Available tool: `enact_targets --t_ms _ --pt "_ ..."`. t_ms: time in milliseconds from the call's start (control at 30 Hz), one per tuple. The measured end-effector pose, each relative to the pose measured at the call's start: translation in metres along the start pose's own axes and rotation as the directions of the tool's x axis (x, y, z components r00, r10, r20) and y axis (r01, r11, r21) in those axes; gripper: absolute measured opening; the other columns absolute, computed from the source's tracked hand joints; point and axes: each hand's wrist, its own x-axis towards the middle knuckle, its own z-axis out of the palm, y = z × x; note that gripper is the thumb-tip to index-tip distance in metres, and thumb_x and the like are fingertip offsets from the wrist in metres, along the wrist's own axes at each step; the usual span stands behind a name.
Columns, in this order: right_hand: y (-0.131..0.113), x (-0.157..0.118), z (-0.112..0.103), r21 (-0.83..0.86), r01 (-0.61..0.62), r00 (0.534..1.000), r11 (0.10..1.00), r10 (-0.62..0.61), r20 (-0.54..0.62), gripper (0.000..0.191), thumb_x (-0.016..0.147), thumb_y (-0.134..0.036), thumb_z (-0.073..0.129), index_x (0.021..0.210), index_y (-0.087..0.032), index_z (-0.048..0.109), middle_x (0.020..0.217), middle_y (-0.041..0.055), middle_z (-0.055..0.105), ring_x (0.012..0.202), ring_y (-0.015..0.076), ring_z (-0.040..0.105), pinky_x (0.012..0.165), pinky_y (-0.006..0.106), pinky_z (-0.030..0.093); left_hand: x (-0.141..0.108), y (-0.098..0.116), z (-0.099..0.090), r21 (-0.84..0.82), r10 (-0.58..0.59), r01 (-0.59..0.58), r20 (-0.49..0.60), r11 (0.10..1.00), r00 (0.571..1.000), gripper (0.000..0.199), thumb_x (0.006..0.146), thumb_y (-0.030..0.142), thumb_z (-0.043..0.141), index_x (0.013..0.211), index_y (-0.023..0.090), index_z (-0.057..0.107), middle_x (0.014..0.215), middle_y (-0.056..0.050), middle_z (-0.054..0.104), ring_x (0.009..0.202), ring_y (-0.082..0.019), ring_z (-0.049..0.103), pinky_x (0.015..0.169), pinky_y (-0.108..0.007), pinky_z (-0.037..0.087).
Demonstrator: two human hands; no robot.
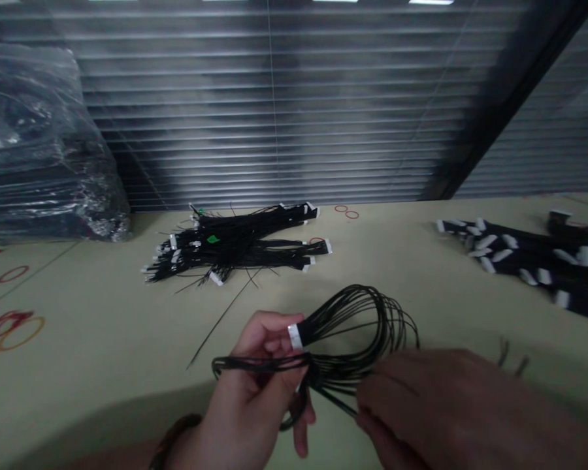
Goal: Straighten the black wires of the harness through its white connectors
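My left hand (255, 391) is closed around a black wire harness (377, 326), pinching the bundle between thumb and fingers. The wires loop out to the right and come back to a white connector (295, 336) beside the left fingertips. Other wires bend back over the left thumb. My right hand (421, 405), smeared by motion, is closed at the lower right. A thin black strand (337, 401) runs from the bundle into its fingers; whether it is a wire or a tie I cannot tell. Two blurred dark ends (512, 359) stick up behind this hand.
A pile of black wire harnesses (245, 241) lies near the window blinds (274, 104). More harnesses with white connectors (524, 254) lie at the right. A clear plastic bag (49, 150) of wires stands at the left. Rubber bands (12, 326) lie on the table (127, 333).
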Motion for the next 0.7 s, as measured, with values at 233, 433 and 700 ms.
enact_targets --t_ms 233,433,700 --pt "-0.004 0.004 0.014 0.01 -0.141 0.988 0.99 0.14 0.06 0.026 0.065 0.0 0.055 0.069 -0.022 0.067 0.066 -0.0051 0.066 0.056 0.0171 0.062 0.053 0.028 0.045 0.0 0.002 -0.002 0.021 0.004 -0.005 0.016 1.0 1.0 0.017 0.086 0.024 0.062 0.096 0.021 0.049 0.068 0.005 0.055 0.044 -0.008 0.058 0.032 -0.01 0.047" --pt "-0.003 0.006 0.0 0.05 -0.19 0.979 0.98 0.186 0.083 0.024 0.071 -0.003 0.053 0.069 -0.023 0.067 0.063 -0.0041 0.064 0.054 0.0165 0.061 0.052 0.026 0.047 0.001 0.001 -0.003 0.037 0.017 -0.019 0.03 0.999 0.999 0.016 0.087 0.025 0.06 0.098 0.021 0.049 0.068 0.005 0.055 0.042 -0.007 0.057 0.033 -0.01 0.047" --pt "0.04 0.02 -0.05 0.847 -0.435 0.894 0.307 0.037 0.446 0.031 0.085 -0.015 0.032 0.08 -0.01 0.063 0.064 -0.0064 0.06 0.057 0.0032 0.057 0.055 0.014 0.041 0.001 0.0 -0.003 0.045 -0.012 0.014 -0.033 0.999 0.999 0.022 0.084 0.027 0.064 0.097 0.021 0.047 0.069 0.005 0.054 0.044 -0.009 0.058 0.031 -0.013 0.048"
